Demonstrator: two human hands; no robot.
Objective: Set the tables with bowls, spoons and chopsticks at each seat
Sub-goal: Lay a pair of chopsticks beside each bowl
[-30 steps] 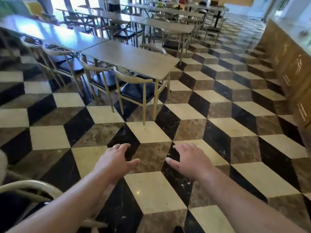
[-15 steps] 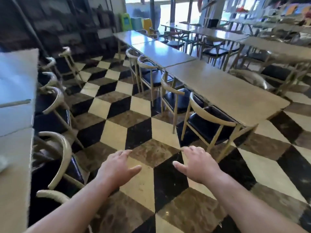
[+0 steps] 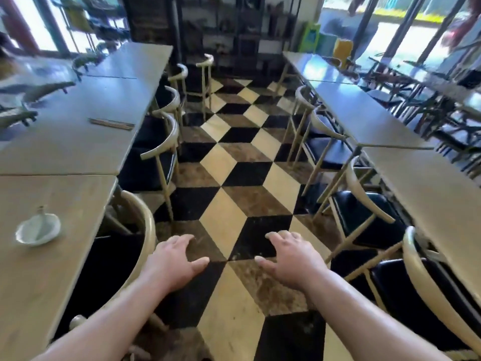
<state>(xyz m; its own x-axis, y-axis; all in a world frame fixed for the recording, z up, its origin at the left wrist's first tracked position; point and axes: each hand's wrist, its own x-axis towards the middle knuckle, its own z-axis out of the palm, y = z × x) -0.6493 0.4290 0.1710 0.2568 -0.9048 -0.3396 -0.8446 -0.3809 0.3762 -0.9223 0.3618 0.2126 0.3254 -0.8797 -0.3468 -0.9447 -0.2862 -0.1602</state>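
- left hand (image 3: 173, 261) & right hand (image 3: 291, 259): both held out in front, palms down over the floor (image 3: 235, 175). Fingers are spread & a bit bent, w/ nothing in either hand. The hands are apart & touch nothing.
- Fingertips curl away from the camera, so the undersides are hidden. The forearms are cut off at the bottom edge.
- The floor is shiny tile: black, cream & brown diamonds that look like stacked boxes.
- On the left, the near tabletop (image 3: 52, 282) is flat w/ a pale wood look. A small white bowl (image 3: 39, 230) sits on it, close to the left edge of view. What looks like a spoon (image 3: 40, 213) is in it, handle poking up, but it's too blurry to be sure.
- Behind that, on the next tabletop (image 3: 73, 147), the chopsticks (image 3: 112, 123) lie flat near the aisle-side edge. They are thin brown sticks side by side; can't count them.
- The right tabletop (image 3: 437, 204) has the same pale top & is cut off by the right edge.
- chairs (image 3: 150, 231) are tucked in along both rows: curved cream backs, thin legs, dark seats partly hidden under the tops.
- The far end is dark & smeared, hard to make out.
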